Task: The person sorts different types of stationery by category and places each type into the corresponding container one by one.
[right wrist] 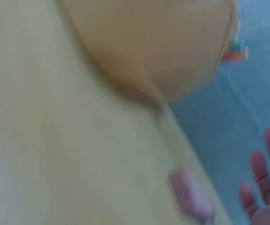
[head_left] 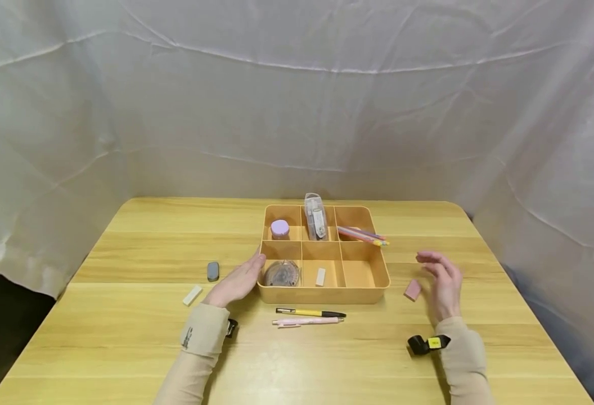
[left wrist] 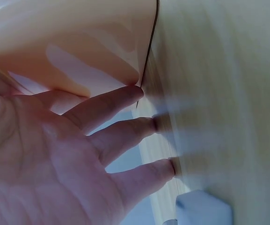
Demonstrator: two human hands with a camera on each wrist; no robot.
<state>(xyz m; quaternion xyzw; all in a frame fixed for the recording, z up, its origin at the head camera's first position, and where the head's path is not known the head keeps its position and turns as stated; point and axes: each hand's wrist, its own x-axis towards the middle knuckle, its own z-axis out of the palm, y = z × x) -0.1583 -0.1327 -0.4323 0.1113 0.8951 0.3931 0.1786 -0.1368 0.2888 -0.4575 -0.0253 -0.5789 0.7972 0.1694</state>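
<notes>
Tray (head_left: 322,295) sits centre frame on the table (head_left: 125,349); left hand (head_left: 236,282) lies along its left wall, fingers straight and spread, gripping nothing; left wrist view has one finger against the wall; flat contact looks right for steadying, so press lightly and don't shove.

Pink eraser (head_left: 413,289) lies on the table right of the tray; right hand (head_left: 445,284) is just beside it, fingers loosely bent and apart, holding nothing; if picking it up, I'd pinch across opposite sides, lift above the rim, and stay away from the overhanging pencils (head_left: 360,234).

Contents, six compartments: upper left, lilac pot (head_left: 279,228); upper middle, clear case (head_left: 315,216) tilted, top poking above the back rim, likely easy to knock; upper right, those pencils, leaning out over the right wall; lower left, round clear object (head_left: 283,274), can't tell what; lower middle, white eraser (head_left: 320,277).

Outside: grey eraser (head_left: 213,271) and white block (head_left: 192,295) left of the tray; yellow pen (head_left: 309,313) and pink pen (head_left: 307,321) just below it in frame, roughly parallel.
</notes>
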